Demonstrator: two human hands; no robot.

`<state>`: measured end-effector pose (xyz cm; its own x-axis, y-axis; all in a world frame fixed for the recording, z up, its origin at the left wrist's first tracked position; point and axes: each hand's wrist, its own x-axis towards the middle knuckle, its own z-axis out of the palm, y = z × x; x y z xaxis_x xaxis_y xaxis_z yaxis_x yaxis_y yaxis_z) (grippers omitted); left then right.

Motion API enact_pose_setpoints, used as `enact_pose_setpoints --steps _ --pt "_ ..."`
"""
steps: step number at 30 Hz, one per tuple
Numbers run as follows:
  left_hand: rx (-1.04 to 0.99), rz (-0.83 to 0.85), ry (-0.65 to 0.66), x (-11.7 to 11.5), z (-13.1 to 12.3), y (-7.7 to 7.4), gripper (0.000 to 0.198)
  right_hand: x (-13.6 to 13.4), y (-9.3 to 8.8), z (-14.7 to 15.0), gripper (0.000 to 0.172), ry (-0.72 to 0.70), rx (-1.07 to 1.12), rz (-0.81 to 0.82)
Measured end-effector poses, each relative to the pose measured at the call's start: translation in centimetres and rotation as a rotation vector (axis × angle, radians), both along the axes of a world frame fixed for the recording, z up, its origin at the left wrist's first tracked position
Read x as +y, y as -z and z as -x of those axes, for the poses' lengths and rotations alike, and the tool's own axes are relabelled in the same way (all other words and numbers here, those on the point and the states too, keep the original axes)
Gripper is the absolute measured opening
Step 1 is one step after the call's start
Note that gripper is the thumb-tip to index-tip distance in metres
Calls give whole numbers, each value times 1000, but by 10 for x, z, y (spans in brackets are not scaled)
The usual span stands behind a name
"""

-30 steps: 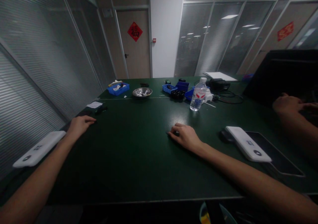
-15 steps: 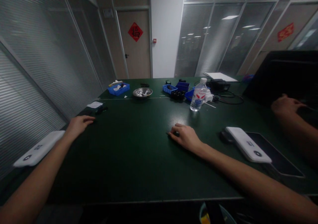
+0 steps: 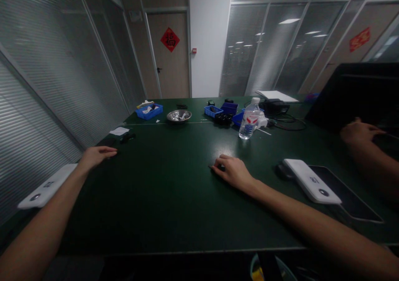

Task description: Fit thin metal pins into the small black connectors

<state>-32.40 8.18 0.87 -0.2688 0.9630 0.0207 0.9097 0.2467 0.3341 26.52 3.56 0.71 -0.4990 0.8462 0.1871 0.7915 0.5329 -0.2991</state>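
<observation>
fingers (image 3: 225, 161) of the right hand (image 3: 234, 171) are curled loosely over a small dark object (image 3: 220, 168) on the green table (image 3: 168, 189); whether it is pinched cannot be told. little of it is seen: black and low. the left hand (image 3: 95, 155) is laid flat, fingers together, at the table's left edge. a red-and-white label is carried by the water bottle (image 3: 249, 124), its writing unreadable; "福" is shown on a red door sign (image 3: 170, 39).

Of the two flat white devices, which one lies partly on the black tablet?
The right device, to the right of the right hand: it overlaps the tablet. The left device lies on the table edge, left of the left hand.
</observation>
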Motion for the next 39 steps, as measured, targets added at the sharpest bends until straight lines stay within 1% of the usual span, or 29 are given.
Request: enact_pose_setpoints --steps 3,6,11,18,23,30,34,39 --pt "73 -25 -12 -3 -7 -3 34 0 0 0 25 -3 4 2" --pt "160 -67 30 -5 -17 -5 28 0 0 0 25 -12 13 1" --pt "281 -84 88 -9 -30 -8 30 1 2 -1 25 -16 12 -7" --pt "392 -52 80 -10 -46 -9 27 4 8 -2 25 -11 5 -23" --pt "419 -33 81 -9 -50 -9 28 3 7 -1 24 -16 11 -28" --pt "445 -23 93 -10 -55 -11 24 0 3 -1 23 -21 11 -22" --pt "455 -31 80 -11 -59 -11 28 0 2 -1 23 -20 13 -19" --pt "446 -17 62 -13 -62 -13 33 2 4 -2 24 -30 18 -19"
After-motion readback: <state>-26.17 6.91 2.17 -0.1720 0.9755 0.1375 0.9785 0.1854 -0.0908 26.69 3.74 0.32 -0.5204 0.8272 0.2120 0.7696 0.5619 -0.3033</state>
